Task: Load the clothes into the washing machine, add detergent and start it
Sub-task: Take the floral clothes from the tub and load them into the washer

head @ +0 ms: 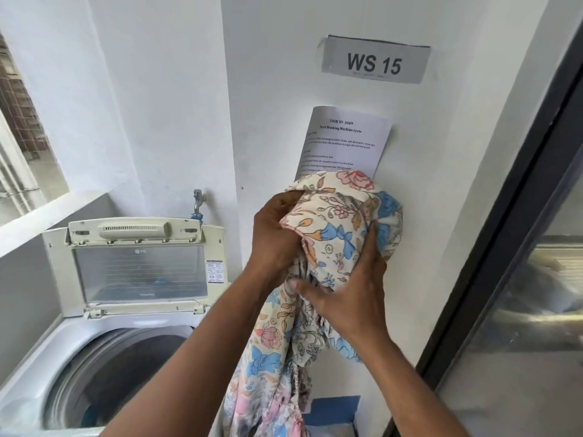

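Floral cotton-like garment (328,234) held bunched at chest height, right of the open washing machine (94,357), not yet over the drum.

Judgement: gather the hanging tail before swinging left, so that nothing drags on the drum rim; release low inside the tub. Left hand (274,238) has its fingers curled into the upper fold, gripping it. Right hand (350,294) wraps the bundle from the front, fingers (373,244) spread moderately and pressed into the cloth. Raised lid (138,266) stands clear behind.
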